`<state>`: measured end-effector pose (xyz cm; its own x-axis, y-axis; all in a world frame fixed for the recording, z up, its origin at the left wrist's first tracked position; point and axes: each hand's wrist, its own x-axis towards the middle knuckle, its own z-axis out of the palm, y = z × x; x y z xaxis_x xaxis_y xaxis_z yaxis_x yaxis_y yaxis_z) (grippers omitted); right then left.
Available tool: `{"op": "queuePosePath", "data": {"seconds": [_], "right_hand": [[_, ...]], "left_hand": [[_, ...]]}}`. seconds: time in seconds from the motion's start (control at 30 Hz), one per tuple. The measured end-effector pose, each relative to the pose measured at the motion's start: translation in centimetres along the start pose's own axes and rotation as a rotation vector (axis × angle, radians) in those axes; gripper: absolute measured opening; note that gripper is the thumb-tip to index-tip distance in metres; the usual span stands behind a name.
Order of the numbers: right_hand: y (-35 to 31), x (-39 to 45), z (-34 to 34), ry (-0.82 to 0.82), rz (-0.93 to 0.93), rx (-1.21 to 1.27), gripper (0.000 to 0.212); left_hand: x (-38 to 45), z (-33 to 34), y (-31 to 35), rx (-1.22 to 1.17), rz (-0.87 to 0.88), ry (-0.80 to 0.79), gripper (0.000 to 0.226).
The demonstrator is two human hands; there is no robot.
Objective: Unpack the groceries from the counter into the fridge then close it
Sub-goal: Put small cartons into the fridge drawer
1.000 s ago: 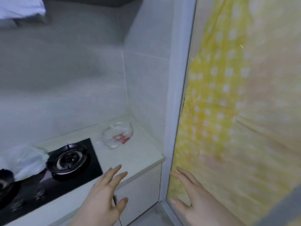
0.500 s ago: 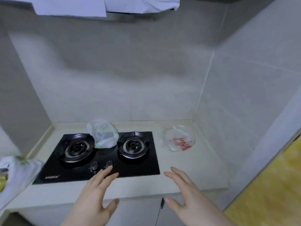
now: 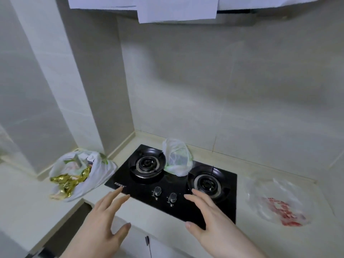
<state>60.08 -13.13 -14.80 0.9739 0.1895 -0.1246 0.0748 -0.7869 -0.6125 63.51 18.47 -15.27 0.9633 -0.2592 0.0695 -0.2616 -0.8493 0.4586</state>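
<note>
Left hand (image 3: 104, 218): lower centre of frame, fingers spread and straight, holding nothing; hovers over the front edge of the worktop (image 3: 24, 207), aimed toward the full bag at left.
Right hand (image 3: 208, 216): lower centre-right, fingers apart, empty; hovers over the front right of the hob (image 3: 178, 205), near the knobs (image 3: 164, 194).
Hand posture, judged: both spread as if readying a two-handed lift of a soft bag.
Hob label: small white lettering at its front left corner; too small to read.
Full grocery bag (image 3: 81, 172): centre left, on the worktop just beside the hob's left edge; mouth open, gold foil packet (image 3: 68, 180) spilling forward. No print legible.
Flat clear bag (image 3: 279, 202): right of frame, lying on the worktop; red print, unreadable.
Small white bag (image 3: 177, 159): centre, standing between the two burners, green showing through.
Fridge: not in view.
Paper sheets (image 3: 176, 8): top of frame, hanging from the hood; blank.
</note>
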Motion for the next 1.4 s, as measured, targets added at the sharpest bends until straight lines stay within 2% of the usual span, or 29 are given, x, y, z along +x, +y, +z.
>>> {"op": "queuePosePath", "data": {"seconds": [0.3,0.5,0.8,1.0,1.2,1.4], "right_hand": [[-4.1,8.5,0.9,-0.223,-0.199,-0.034,0.063],[-6.8,12.6,2.5,-0.273,-0.225,-0.038,0.063],[-12.1,19.7,7.6,-0.206,-0.191,-0.027,0.064],[-15.9,23.8,11.8,-0.170,-0.161,0.013,0.064],[-16.4,26.5,14.2,-0.186,-0.106,0.016,0.063],[-16.1,31.6,15.0,-0.192,-0.115,0.015,0.061]], "left_hand": [[-2.2,-2.2,-4.3,0.039,-0.252,0.105,0.075],[-1.2,-3.8,-8.4,0.052,-0.346,0.136,0.073],[3.5,-7.7,-18.0,0.016,-0.295,0.149,0.070],[6.2,-9.7,-25.2,0.026,-0.253,0.054,0.071],[9.5,-10.1,-30.0,0.001,-0.244,-0.013,0.068],[12.1,-9.0,-33.3,-0.032,-0.324,-0.031,0.066]]}}
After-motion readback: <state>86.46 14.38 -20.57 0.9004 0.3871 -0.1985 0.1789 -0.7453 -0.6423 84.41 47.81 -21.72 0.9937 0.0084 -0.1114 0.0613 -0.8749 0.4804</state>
